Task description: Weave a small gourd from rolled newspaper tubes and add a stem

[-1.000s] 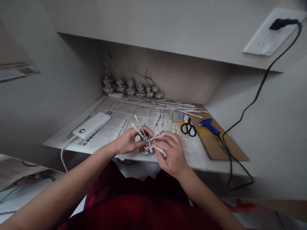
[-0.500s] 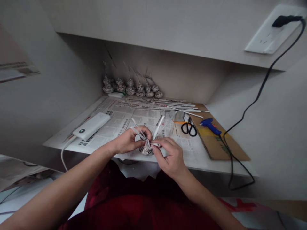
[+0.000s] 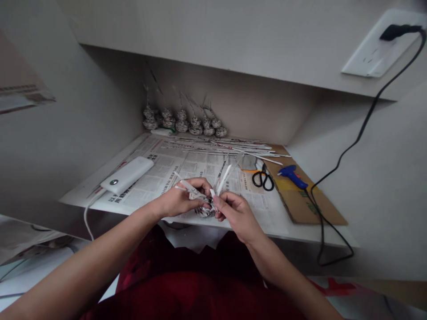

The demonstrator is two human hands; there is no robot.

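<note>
Close to the table's front edge sits a small woven newspaper piece (image 3: pixel 204 212), its rounded bottom showing below my fingers. Strips of rolled paper stick out of it to the upper left and upper right. My left hand (image 3: pixel 187 198) is closed around its left side, thumb in front and fingers behind. Between thumb and fingers, my right hand (image 3: pixel 235 213) pinches a white paper strip (image 3: pixel 212 193) on the piece's right side. Fingers cover much of the weave.
Several woven paper gourds (image 3: pixel 182 121) line the back wall. Thin paper sticks (image 3: pixel 227 146) lie before them. Black-handled scissors (image 3: pixel 263 180) and a blue glue gun (image 3: pixel 292 176) on cardboard (image 3: pixel 310 206) are at right, its cord hanging down. A white power bank (image 3: pixel 127 174) lies left.
My right hand has turned, and the strip in its fingers now points upward instead of sideways. The strips at my left hand have tipped further left.
</note>
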